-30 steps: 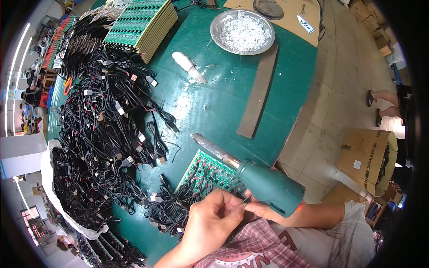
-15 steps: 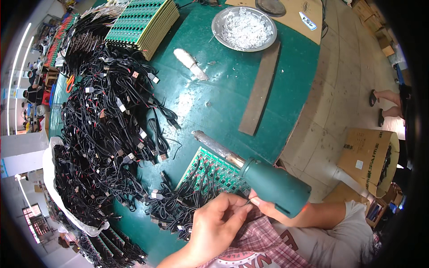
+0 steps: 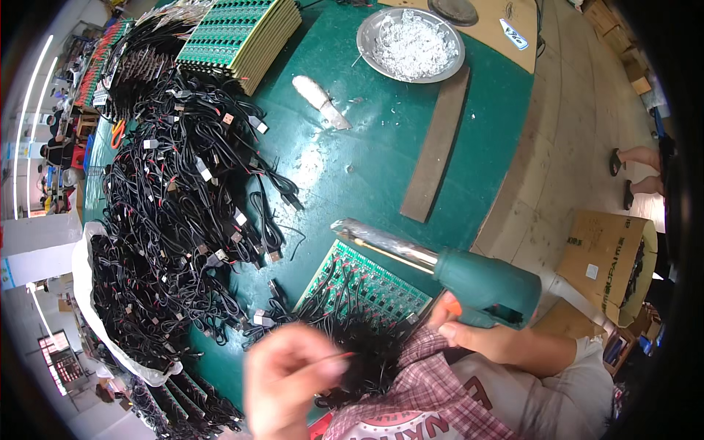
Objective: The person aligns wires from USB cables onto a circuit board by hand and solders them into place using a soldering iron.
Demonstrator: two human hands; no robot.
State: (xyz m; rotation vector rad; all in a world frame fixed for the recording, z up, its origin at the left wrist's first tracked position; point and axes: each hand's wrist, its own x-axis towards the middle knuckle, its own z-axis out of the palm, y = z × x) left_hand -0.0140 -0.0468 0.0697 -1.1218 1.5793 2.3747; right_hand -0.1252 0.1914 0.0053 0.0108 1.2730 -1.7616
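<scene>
My right hand (image 3: 458,323) is closed round the handle of a green gun-shaped tool (image 3: 491,282). An orange trigger is by its fingers. The tool's long, foil-wrapped metal barrel (image 3: 389,246) points left above a green circuit board (image 3: 378,286) with rows of small parts and black cables on it. Blurred by motion, my left hand (image 3: 290,378) is left of the board's near edge. Its fingertips pinch together on a thin cable with a red wire end (image 3: 341,357). Dark cables (image 3: 367,352) bunch between my hands, partly over my checked apron.
A big heap of black USB cables (image 3: 191,191) covers the table's left side, beside stacked circuit boards (image 3: 238,37). Beyond the board are a white-handled scraper (image 3: 319,99), a flat brown bar (image 3: 436,147) and a metal bowl (image 3: 363,44) of white flakes. Cardboard boxes stand at right.
My hands have moved apart. The right has carried the tool up and to the right, while the left has gone left with the cable end. More of the circuit board now shows.
</scene>
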